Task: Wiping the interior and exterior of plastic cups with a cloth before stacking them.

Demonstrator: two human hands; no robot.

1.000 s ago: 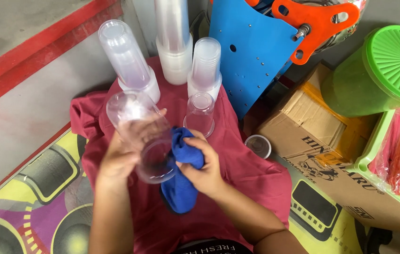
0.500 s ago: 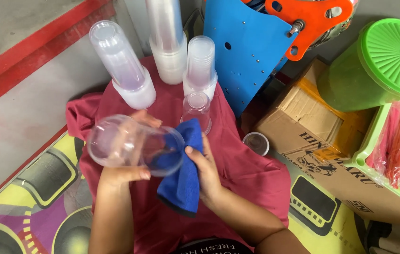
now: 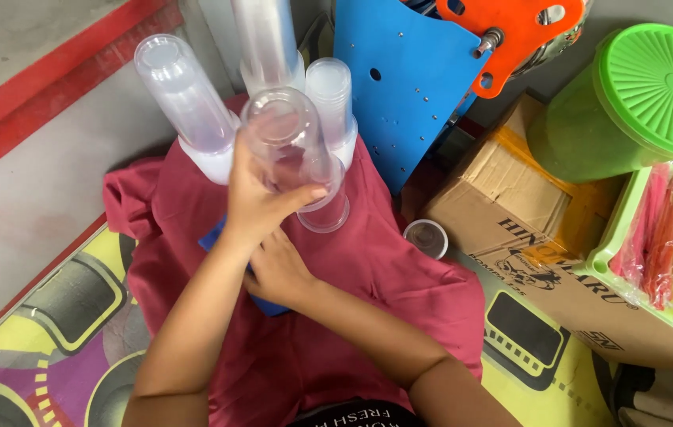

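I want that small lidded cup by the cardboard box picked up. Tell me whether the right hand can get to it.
Probably yes. The right hand rests on the blue cloth, and only open red fabric lies between it and the small cup; nothing blocks the way.

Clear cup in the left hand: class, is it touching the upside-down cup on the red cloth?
Touching. Head view: the held clear cup overlaps the upside-down cup, gripped by the left hand.

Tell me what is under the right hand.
The right hand presses on a blue cloth, which lies on the red fabric. Only the cloth's edges show; the rest is covered by the hand and left forearm.
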